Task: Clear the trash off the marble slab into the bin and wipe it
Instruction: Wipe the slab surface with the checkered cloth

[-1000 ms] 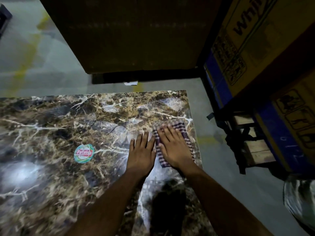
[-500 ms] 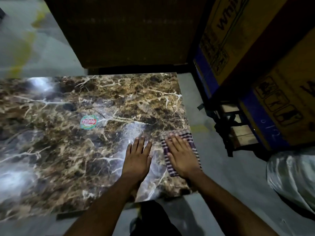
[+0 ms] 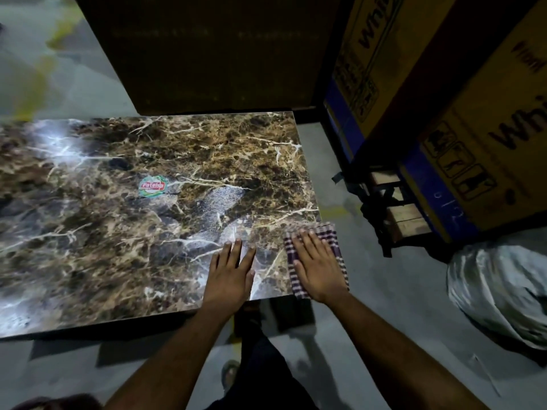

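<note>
Our right hand [image 3: 318,266] presses flat, fingers straight, on the checked cloth [image 3: 334,235] at the marble slab's [image 3: 148,232] near right corner; left hand [image 3: 231,272] lies flat just beside it, holding nothing. Risk: cloth overhangs the right edge and could slide off.

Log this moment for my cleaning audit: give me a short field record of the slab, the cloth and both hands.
slab: brown veined marble slab, glossy with glare patches
trash on slab: none visible
sticker: round red-and-green label near the middle
cloth: checked cloth at the slab's near right corner, overhanging the edge
right hand: flat, pressing on the cloth
left hand: flat on bare marble beside the cloth
bag: pale plastic bag on the floor, right
</note>
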The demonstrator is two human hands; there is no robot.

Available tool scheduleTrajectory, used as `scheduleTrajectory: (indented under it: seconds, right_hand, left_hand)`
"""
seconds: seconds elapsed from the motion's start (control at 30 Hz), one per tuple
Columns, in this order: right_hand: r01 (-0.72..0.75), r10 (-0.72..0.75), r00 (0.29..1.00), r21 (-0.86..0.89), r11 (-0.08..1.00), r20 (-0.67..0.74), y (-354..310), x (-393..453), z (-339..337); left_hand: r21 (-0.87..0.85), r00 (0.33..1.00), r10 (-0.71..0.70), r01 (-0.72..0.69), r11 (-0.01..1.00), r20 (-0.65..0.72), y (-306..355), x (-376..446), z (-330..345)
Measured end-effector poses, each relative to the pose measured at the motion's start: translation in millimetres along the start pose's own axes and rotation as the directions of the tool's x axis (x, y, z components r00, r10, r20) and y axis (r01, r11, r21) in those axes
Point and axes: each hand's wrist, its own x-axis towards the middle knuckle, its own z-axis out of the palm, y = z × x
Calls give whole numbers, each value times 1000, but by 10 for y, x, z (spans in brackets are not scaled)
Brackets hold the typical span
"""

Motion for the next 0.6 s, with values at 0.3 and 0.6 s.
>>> scheduleTrajectory:
  seconds: [0.3, 0.6]
  right_hand:
    - [77, -77, 997, -1, 997, -24, -263, -104, 72]
    - [-154, 154, 988, 22, 988, 1, -37, 226, -61]
  left_hand:
    - [-107, 1000, 4, -4, 994, 8, 3, -193, 2]
    - [-57, 999, 28, -30, 998, -27, -46, -81, -103]
